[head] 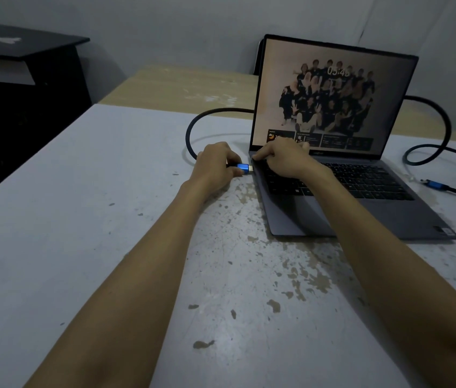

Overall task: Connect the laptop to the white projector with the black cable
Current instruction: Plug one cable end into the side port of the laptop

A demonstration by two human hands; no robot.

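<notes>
Far left of the grip: dark desk [22, 49] against the wall, well apart from everything else.

Worn white table [81, 219], paint chipped toward the near side.

Left hand [215, 166] closed around the blue plug [243, 168] of the black cable [190, 133], thumb and fingers pinched on the plug body. Plug tip was right at the laptop's left edge, near the hinge; could not tell whether seated in the port or just touching. Cable looped back and away from the grip, then ran behind the screen.

Just right of the grip: right hand [285, 161] flat on the back left corner of the laptop [361, 208], fingers spread over the keyboard edge, pressing down, not holding anything. Lid was open, screen lit with a group photo and a clock.

Further right: cable re-emerged from behind the screen, curled into a loop on the table. Second blue plug [435, 185] lay loose on the table beside the laptop's right edge, well apart from the grip.

Projector not in view.
</notes>
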